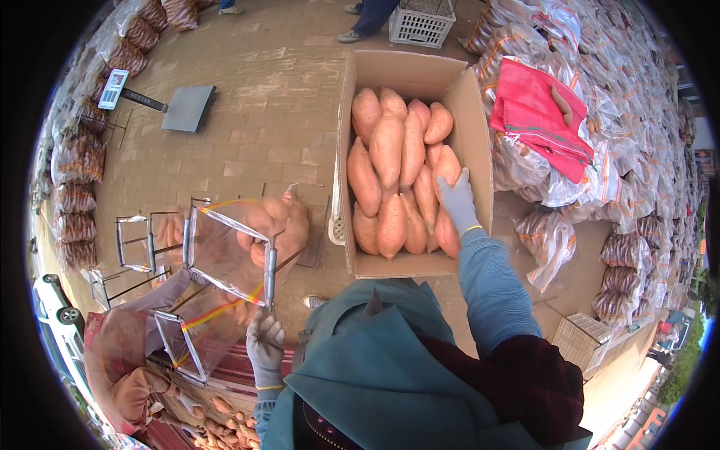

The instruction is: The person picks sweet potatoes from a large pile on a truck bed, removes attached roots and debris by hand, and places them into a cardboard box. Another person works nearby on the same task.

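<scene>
A large open cardboard box (419,266) stands before me, layered with orange-skinned sweet potatoes (386,149). My right hand (458,202), in a grey glove, reaches into the box's right side and rests on a sweet potato (447,166); its fingertips are partly hidden, so a grip cannot be told. At the lower left, my gloved left hand (265,344) has curled fingers just below the corner of a metal frame (270,275) that holds a clear plastic bag open. Whether the fingers touch the frame cannot be told. Sweet potatoes in clear plastic (275,219) lie beyond the frame.
A platform scale (189,108) stands at the upper left. Filled bags (635,124) are piled along the right, with a red mesh sack (537,115) on top. Another person (129,349) is by more bag frames at the lower left. A white plastic crate (422,25) stands beyond the box.
</scene>
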`<action>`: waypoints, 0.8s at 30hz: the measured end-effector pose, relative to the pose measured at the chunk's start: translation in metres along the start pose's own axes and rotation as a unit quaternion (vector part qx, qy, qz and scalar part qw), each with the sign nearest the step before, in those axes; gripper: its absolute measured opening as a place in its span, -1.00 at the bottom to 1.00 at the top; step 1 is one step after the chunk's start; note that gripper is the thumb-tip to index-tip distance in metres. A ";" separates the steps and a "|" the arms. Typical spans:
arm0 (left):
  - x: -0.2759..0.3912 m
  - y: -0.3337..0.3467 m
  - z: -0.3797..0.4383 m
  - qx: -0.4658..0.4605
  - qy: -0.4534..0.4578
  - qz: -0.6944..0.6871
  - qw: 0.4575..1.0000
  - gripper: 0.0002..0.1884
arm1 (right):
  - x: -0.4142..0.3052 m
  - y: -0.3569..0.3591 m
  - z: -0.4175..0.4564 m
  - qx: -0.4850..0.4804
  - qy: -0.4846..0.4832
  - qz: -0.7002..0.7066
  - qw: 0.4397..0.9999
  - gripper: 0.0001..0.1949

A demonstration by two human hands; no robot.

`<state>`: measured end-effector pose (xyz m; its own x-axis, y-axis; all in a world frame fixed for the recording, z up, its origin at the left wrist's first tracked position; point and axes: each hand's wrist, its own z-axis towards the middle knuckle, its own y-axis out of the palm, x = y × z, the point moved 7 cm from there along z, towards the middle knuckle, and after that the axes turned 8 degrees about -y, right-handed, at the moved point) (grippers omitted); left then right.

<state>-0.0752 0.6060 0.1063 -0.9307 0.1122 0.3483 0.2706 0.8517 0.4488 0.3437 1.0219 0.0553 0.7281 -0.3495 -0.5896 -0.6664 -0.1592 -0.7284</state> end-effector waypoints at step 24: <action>-0.009 -0.041 -0.007 -0.005 0.018 0.005 1.000 -0.65 | -0.028 -0.028 -0.022 0.139 -0.248 -0.048 0.958 -0.30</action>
<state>-0.0766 0.5667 0.0902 -0.9184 0.1013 0.3825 0.2822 0.8452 0.4538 0.3389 1.0163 0.1000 0.8164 0.1463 -0.5586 -0.5744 0.1076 -0.8114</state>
